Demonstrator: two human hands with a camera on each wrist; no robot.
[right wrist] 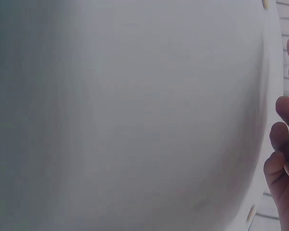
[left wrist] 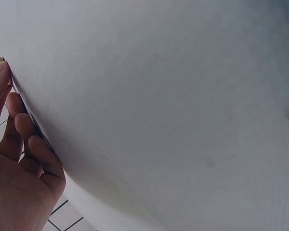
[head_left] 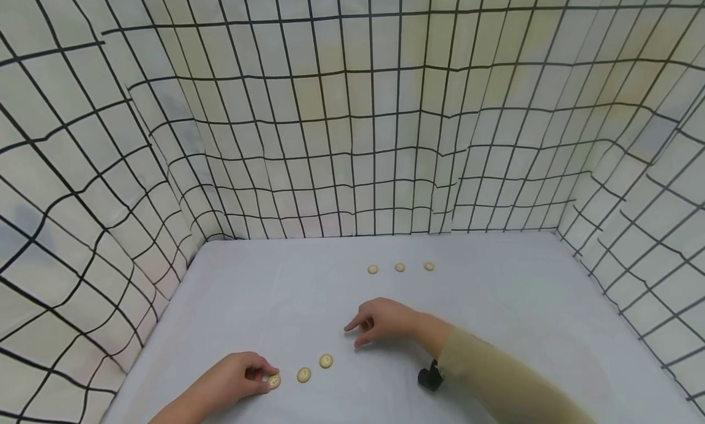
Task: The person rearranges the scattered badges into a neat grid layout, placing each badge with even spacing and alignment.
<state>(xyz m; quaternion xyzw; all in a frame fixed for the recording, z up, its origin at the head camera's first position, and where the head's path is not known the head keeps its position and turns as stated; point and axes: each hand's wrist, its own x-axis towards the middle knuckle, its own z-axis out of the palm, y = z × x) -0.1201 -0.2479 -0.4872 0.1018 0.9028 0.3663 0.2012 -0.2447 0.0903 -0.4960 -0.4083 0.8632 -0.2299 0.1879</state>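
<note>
At the lower left of the head view, my left hand (head_left: 237, 378) pinches a round, pale wooden button (head_left: 274, 381) at its left edge, down on the white surface. Two more buttons lie to its right in a slanting row, a middle one (head_left: 303, 374) and a right one (head_left: 326, 360). My right hand (head_left: 388, 322) is up and to the right of that row, thumb and index finger apart with nothing between them. In the left wrist view the left hand (left wrist: 24, 159) shows at the left edge, its fingertips by the button. Only part of the right hand (right wrist: 284, 144) appears in the right wrist view.
Toward the back of the white table (head_left: 264, 289) lie three similar buttons: a left (head_left: 373, 269), a middle (head_left: 399, 267) and a right one (head_left: 429, 266). White walls with a black grid (head_left: 330, 136) enclose the back and sides. A black device (head_left: 431, 376) sits at the right wrist.
</note>
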